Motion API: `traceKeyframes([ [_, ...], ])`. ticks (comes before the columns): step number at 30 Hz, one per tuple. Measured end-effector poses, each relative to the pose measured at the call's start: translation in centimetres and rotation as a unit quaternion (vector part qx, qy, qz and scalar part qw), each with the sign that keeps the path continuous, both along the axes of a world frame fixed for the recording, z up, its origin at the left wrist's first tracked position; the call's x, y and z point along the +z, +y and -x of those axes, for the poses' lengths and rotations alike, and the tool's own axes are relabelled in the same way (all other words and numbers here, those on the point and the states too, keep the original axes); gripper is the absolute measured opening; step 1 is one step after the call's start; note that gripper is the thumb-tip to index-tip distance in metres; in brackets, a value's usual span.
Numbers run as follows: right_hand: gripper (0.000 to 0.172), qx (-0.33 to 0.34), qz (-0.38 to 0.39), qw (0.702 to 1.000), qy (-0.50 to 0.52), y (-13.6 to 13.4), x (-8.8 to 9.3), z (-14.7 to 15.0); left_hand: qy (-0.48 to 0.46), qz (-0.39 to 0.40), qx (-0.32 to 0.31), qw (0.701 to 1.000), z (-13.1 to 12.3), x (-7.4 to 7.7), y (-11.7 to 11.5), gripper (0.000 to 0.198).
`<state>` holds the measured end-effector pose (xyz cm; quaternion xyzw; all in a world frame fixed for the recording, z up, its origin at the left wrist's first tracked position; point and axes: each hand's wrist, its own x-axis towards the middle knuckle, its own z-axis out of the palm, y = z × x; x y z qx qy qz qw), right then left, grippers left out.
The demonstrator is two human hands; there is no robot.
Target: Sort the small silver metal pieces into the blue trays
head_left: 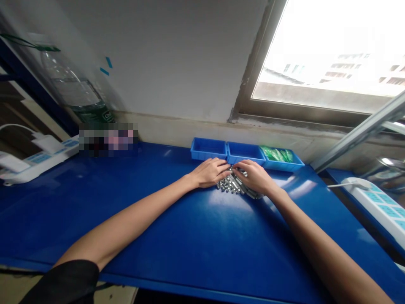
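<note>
A pile of small silver metal parts (233, 185) lies on the blue table (190, 236), in front of three blue bins. My left hand (211, 172) rests at the left side of the pile, palm down, with its fingers apart and nothing seen in it. On the pile's right side is my right hand (253, 175); its thumb and fingers are bent over the metal parts, and whatever lies between the fingertips is too small to make out. Both hands touch or nearly touch the pile, and their fingertips are close together.
The left bin (209, 147) and middle bin (246, 153) show bare insides; the right bin (283, 158) holds green packets. A large bottle (76, 90) and a power strip (42, 162) are at left, another power strip (379, 202) and a metal bar (360, 128) at right.
</note>
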<state>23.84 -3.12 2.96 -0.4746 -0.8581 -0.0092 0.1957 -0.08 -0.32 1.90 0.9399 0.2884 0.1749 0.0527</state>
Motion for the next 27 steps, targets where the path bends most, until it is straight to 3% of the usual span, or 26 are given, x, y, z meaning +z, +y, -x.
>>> traceKeyframes([
  [7,0.034,-0.037,-0.036,0.999,0.017,-0.4,-0.9,-0.7,-0.016,-0.024,0.004,1.0,-1.1,0.2,0.4,0.054],
  [18,0.03,-0.043,-0.004,0.996,0.075,-0.4,-1.8,-1.5,-0.004,-0.021,-0.052,0.998,-1.5,0.5,0.9,0.054],
  [27,0.027,-0.014,-0.031,0.997,0.07,-0.5,-1.9,-1.3,-0.045,0.02,-0.022,0.999,-0.4,0.6,0.7,0.046],
])
